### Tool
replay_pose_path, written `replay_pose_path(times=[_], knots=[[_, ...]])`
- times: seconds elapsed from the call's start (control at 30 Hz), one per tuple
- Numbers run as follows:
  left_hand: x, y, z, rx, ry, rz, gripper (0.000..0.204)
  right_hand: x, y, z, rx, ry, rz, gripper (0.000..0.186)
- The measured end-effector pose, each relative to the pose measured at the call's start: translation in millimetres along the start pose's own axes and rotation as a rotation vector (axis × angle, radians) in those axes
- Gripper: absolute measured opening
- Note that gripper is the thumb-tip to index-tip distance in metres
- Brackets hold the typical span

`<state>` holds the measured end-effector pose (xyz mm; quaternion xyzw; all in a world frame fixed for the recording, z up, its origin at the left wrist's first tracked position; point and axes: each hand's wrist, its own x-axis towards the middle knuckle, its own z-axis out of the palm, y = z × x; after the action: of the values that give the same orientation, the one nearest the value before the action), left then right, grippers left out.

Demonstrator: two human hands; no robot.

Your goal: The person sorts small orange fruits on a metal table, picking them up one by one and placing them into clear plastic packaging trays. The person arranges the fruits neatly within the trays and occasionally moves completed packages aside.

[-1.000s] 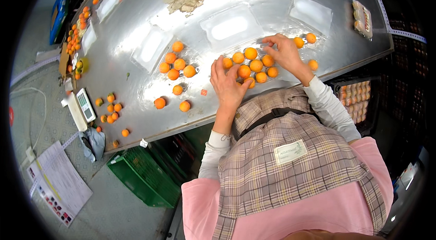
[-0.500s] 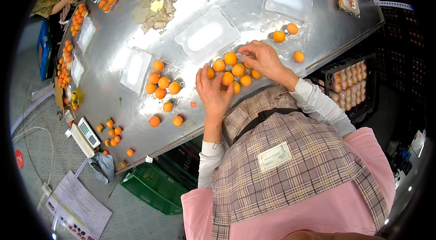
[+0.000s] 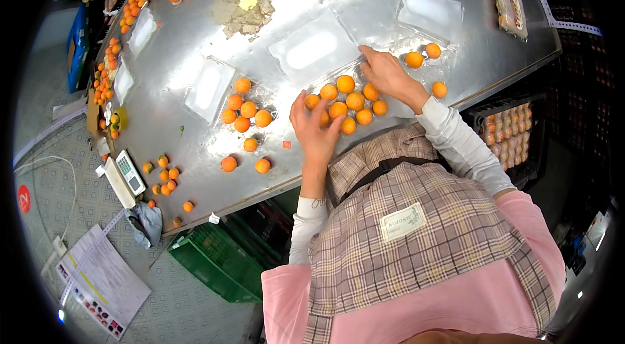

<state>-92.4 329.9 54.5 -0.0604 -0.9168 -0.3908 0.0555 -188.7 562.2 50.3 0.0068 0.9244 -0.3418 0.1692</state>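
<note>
Evidently, the two hands are set apart, with a cluster of orange fruits [image 3: 355,100] lying between them on the metal table [image 3: 215,188]. The left hand [image 3: 315,136] is spread at the cluster's left end, its fingers and thumb parted around a fruit, which is perhaps being steadied against its neighbours. The right hand [image 3: 389,78] is placed at the cluster's far right side, its forefinger stretched toward the edge of a flat clear panel [image 3: 286,51]; whether anything is pinched there cannot be told. The fruits are seated in close rows, probably by hollows hidden underneath (round things would otherwise roll on smooth metal). The panel is laid flat beyond both hands, presumably so that the fruits can be reached from above. Left of the left hand, a second group of fruits [image 3: 248,109] is set beside a similar panel [image 3: 209,87]; right of the right hand, three spaced fruits [image 3: 414,59] are seen on clear plastic [image 3: 449,64].
</note>
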Motion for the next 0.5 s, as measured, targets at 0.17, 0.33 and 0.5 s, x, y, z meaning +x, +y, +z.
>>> replay_pose_path(times=[0.17, 0.33, 0.5], knots=[[-38, -28, -8, -0.279, 0.139, -0.437, 0.038, 0, 10, -10, 0.074, 0.135, -0.107, 0.049], [-79, -54, -42, -0.29, 0.366, -0.57, 0.032, -9, 39, -30, 0.155, 0.17, 0.033, 0.049], [-128, -112, -88, 0.058, 0.617, -0.761, 0.047, -36, 80, -58, 0.21, 0.33, 0.116, 0.034]])
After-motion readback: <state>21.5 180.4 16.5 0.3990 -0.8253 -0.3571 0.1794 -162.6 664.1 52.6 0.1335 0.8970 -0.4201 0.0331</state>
